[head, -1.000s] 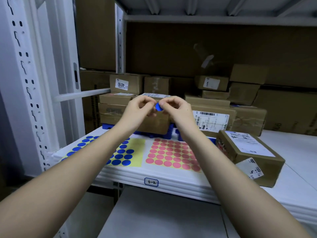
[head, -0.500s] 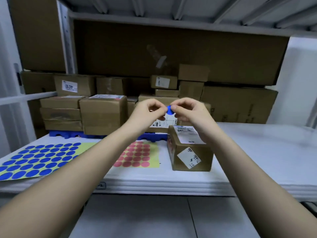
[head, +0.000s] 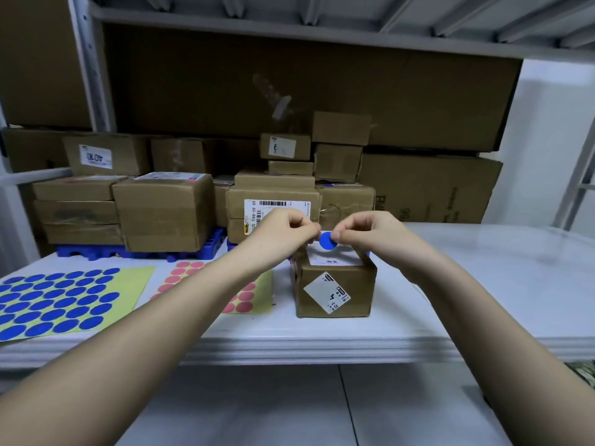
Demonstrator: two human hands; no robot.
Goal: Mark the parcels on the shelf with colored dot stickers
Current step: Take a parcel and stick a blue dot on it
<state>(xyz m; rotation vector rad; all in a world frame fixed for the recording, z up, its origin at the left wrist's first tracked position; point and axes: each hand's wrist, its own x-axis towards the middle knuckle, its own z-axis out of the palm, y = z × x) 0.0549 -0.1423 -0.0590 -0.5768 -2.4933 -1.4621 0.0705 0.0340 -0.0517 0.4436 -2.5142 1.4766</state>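
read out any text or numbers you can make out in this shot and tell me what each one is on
"4": tilted white label on the front of the small brown cardboard parcel under the hands.
"198-69 69": white barcode label on the stacked brown carton behind the left hand; partly hidden.
"6" or "9": white label on the small upper cardboard box; unsure which.
"4010", upside down: white label on the far-left rear cardboard box.
Other label print: too blurred.

Head cam, fwd-down, near shelf (head: 289, 342)

Both hands (head: 328, 235) pinch a blue sticker (head: 327, 241) — above a parcel (head: 335, 284).
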